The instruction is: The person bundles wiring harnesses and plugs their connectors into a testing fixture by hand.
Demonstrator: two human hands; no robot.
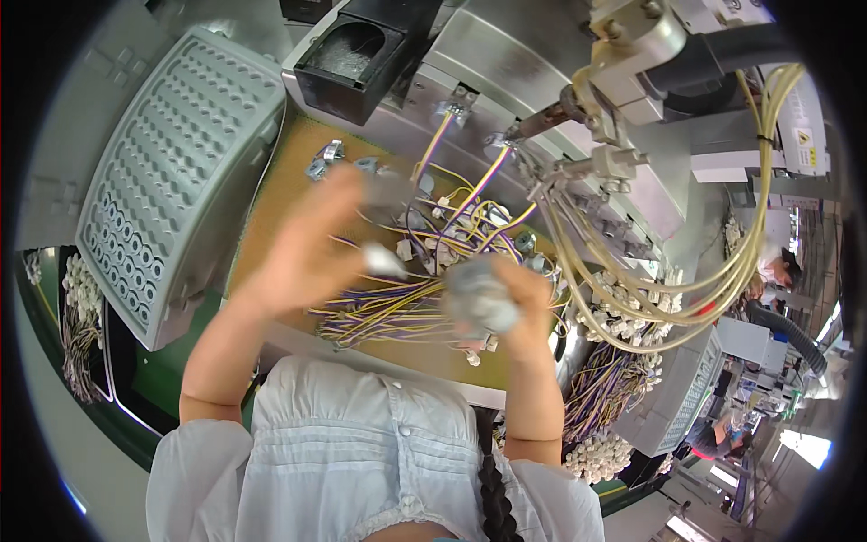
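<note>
Midway, judging by the pile | left hand (pixel 312 248): blurred, grip cannot be told | right hand (pixel 506 303): closed around grey wad (pixel 479 298), frame centre | wire harnesses (pixel 397 307) heaped unsorted on brown mat (pixel 280 190).

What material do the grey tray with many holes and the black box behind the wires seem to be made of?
The grey tray looks like moulded plastic: matte, with evenly formed rows of sockets. The black box also looks like plastic, smooth, with a dull sheen on its rim; painted metal cannot be excluded.
</note>
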